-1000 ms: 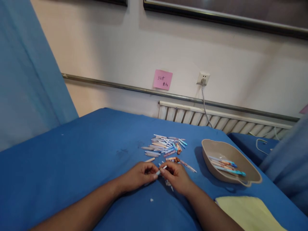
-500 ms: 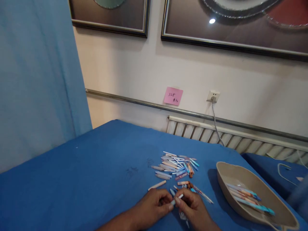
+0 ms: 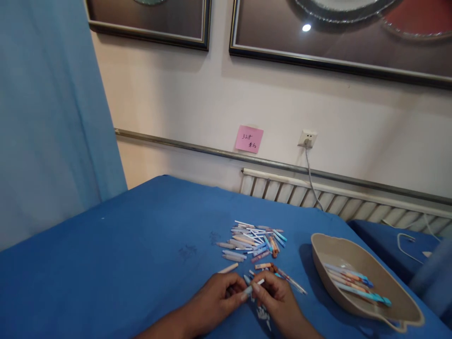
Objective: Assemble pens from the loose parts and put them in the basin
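Near the front of the blue-covered table, my left hand pinches a pale blue pen barrel between thumb and fingers. My right hand meets it from the other side, its thumb and fingertips closed on the same small pen piece. A thin white tube sticks out above my right thumb; whether it sits inside the barrel is hidden. Just beyond my hands lie pen parts with brown figures and a cream barrel. A pile of loose pen barrels and white tubes spreads farther back.
At the right stands a beige tray holding several pens. Blue cloth covers the table. A blue curtain hangs at the left. Behind are a radiator, a metal rail and a plugged-in cable.
The whole view has shifted slightly, so things appear a little farther left. Both hands stay together on the pen barrel, with only a slight change in finger position.
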Demonstrator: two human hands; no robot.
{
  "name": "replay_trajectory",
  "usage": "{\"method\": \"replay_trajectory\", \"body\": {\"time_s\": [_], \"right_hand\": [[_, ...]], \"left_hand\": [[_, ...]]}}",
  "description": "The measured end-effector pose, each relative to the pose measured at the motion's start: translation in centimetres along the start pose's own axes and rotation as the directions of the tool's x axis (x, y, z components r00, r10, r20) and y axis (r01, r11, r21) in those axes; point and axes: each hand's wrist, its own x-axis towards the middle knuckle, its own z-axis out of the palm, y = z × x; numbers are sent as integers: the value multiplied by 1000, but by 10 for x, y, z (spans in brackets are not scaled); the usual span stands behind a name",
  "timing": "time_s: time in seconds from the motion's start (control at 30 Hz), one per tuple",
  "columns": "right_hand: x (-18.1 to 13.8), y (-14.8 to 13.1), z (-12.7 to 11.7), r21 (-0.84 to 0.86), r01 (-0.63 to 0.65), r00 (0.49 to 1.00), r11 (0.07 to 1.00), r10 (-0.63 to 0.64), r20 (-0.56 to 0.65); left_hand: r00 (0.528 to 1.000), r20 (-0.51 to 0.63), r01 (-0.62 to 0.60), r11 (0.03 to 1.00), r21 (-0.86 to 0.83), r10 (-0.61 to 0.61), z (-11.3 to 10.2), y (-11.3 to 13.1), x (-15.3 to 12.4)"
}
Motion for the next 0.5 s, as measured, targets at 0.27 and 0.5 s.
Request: {"method": "replay_trajectory", "body": {"time_s": [0.27,0.5], "right_hand": [[-1,-8,2,-61,-12,1000,998,11,-15],[5,-13,-8,183,-29,974,983,68,-216]], "left_hand": [[1000,25,6,999,49,-8,0,-3,1],[1000,10,5,999,35,-5,1,-1,3]]}}
